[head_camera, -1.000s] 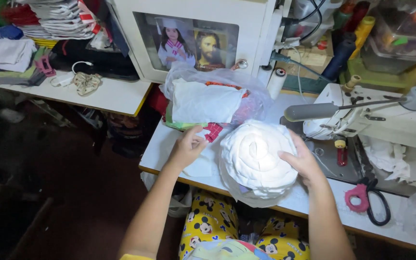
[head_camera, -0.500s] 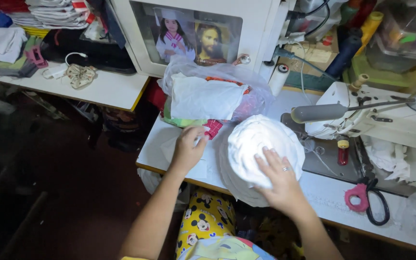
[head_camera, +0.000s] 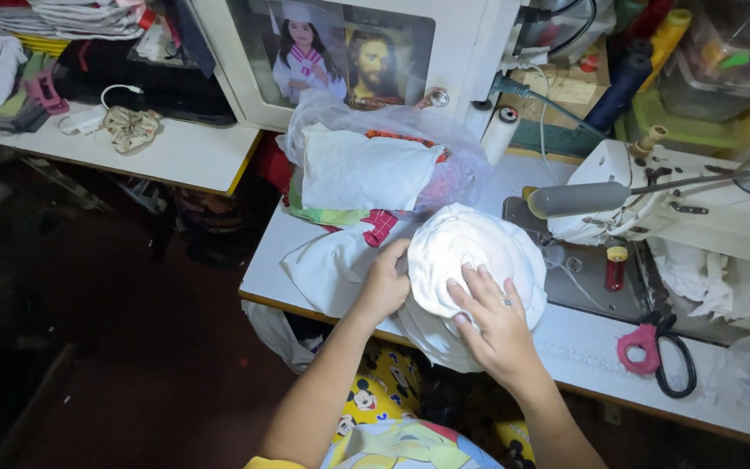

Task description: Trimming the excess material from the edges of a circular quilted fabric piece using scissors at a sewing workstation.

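A round bundle of white fabric (head_camera: 479, 247) lies on the white sewing table (head_camera: 583, 334), partly hanging over its front edge. My left hand (head_camera: 385, 282) grips the bundle's left side, fingers curled on the cloth. My right hand (head_camera: 492, 317), with a ring on one finger, lies flat on the lower front of the bundle, fingers spread. More white cloth (head_camera: 327, 265) spreads out under and left of my left hand.
A white sewing machine (head_camera: 679, 204) stands to the right. Pink-handled scissors (head_camera: 657, 356) lie near the front edge. A clear plastic bag of folded fabric (head_camera: 375, 161) sits behind the bundle. A cabinet (head_camera: 340, 52) with pictures stands behind; a side shelf (head_camera: 158, 152) holds clothes.
My right hand has slid from the bundle's right side to its lower front. My left hand has moved in onto the bundle's left edge. The bundle has shifted slightly right.
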